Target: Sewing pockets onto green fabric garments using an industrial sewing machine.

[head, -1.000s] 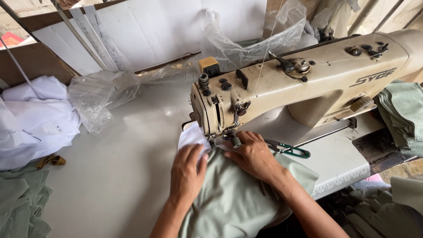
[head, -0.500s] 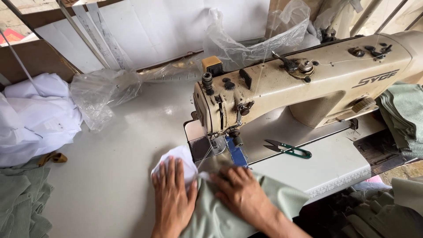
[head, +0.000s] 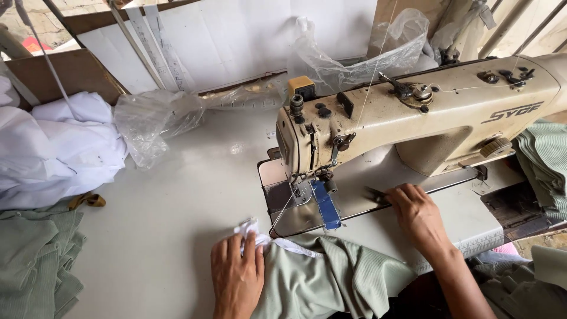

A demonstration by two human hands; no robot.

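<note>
A pale green ribbed garment (head: pixel 331 283) with a white strip (head: pixel 277 242) along its edge lies at the table's front. My left hand (head: pixel 236 277) rests flat on it, fingers over the white strip. A thin thread (head: pixel 283 212) runs from the garment up to the needle area of the cream sewing machine (head: pixel 413 118). My right hand (head: pixel 416 215) lies on the machine bed to the right of the needle, closed over the handles of small scissors (head: pixel 374 194); only their dark blades show. A blue tape strip (head: pixel 325 204) marks the bed.
White cloth (head: pixel 53 147) is piled at the left, with green pieces (head: pixel 35 260) below it. Crumpled clear plastic bags (head: pixel 153 121) lie at the back of the grey table (head: pixel 177 201). More green fabric (head: pixel 546 159) is stacked at the right, past the machine.
Both hands pulled the garment out from under the needle toward me. My right hand then left the fabric and moved right onto the scissors on the machine bed.
</note>
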